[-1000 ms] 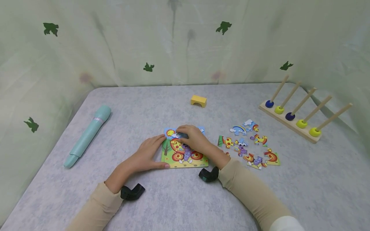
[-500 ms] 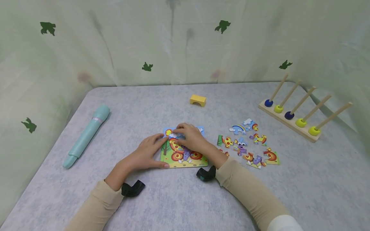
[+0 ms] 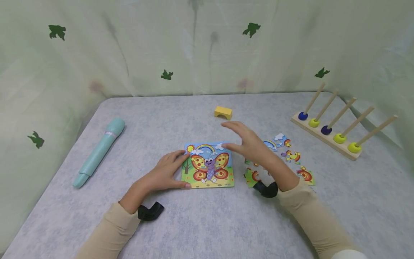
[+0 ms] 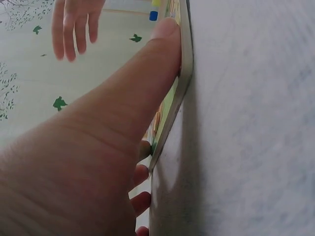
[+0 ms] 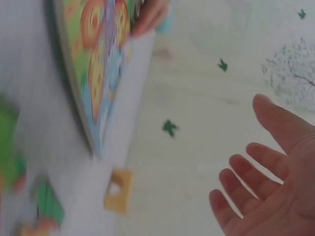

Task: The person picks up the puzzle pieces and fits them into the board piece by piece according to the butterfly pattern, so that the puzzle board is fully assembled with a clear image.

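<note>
A rectangular butterfly jigsaw puzzle point(image 3: 210, 175) lies flat on the table in the head view, its picture facing up. My left hand point(image 3: 165, 173) rests at its left side, with the thumb on the lower left corner and the fingers on the upper left edge. In the left wrist view the thumb point(image 4: 147, 61) lies over the puzzle's rim. Above the table, right of the puzzle, my right hand point(image 3: 253, 146) holds nothing, and its fingers are spread in the right wrist view. Loose jigsaw pieces point(image 3: 292, 157) lie beneath and beyond it, partly hidden by the forearm.
A yellow arch block point(image 3: 223, 112) stands behind the puzzle. At the far right is a wooden peg stand point(image 3: 326, 136) with blue and yellow beads. A long turquoise pen-shaped object point(image 3: 98, 153) lies on the left. A pale curtain point(image 3: 136, 46) hangs behind the table.
My right hand has lifted off the puzzle and moved right, its fingers spreading. The dark patch seen under its fingers one second ago no longer shows. My left hand has stayed in place.
</note>
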The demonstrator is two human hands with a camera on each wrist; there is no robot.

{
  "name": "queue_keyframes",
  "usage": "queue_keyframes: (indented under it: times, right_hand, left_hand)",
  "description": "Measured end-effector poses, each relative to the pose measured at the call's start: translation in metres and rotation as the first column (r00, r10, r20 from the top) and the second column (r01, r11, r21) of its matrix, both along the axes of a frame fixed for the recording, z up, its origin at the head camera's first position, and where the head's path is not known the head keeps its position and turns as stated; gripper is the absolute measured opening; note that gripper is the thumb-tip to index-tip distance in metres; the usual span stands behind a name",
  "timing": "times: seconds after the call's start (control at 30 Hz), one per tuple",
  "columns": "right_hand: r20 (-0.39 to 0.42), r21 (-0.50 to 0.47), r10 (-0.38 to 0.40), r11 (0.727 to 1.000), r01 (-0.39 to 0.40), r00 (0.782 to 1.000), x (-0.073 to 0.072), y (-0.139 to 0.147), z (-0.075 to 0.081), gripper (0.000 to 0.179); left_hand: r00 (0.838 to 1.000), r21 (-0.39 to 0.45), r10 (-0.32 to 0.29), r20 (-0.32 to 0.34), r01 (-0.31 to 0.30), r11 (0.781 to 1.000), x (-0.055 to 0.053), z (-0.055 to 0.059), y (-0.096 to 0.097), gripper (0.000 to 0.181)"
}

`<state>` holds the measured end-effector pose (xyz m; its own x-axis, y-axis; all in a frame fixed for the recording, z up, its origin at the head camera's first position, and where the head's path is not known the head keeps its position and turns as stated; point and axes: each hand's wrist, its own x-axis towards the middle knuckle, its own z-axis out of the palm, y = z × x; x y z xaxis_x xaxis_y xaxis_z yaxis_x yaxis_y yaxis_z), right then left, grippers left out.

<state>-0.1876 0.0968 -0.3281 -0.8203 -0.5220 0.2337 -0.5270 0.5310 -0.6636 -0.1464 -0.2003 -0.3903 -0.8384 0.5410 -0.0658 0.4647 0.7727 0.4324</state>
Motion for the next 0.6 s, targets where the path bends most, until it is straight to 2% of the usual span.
queue_keyframes:
  times: [0.1, 0.23, 0.4, 0.6]
  right_hand:
    - [-0.057, -0.031, -0.066, 0.997, 0.064, 0.996, 0.001, 0.027, 0.004, 0.064]
    - [-0.084, -0.057, -0.147, 0.988, 0.143, 0.985, -0.002, 0.058, 0.0, 0.065]
    - [-0.024, -0.097, -0.212, 0.973, 0.209, 0.977, -0.009, 0.088, -0.017, 0.065]
    - [0.073, -0.075, -0.267, 0.959, 0.272, 0.961, -0.014, 0.105, -0.036, 0.063]
  left_hand:
    - [1.0, -0.004, 0.006, 0.0, -0.006, 1.0, 0.0, 0.0, 0.0, 0.102]
    - [1.0, -0.002, 0.008, -0.011, -0.008, 1.0, 0.001, 0.0, 0.0, 0.102]
    - [1.0, 0.006, -0.001, -0.029, 0.001, 1.0, 0.002, 0.001, 0.0, 0.102]
    - [1.0, 0.002, -0.005, -0.021, 0.005, 1.0, 0.002, 0.001, 0.0, 0.103]
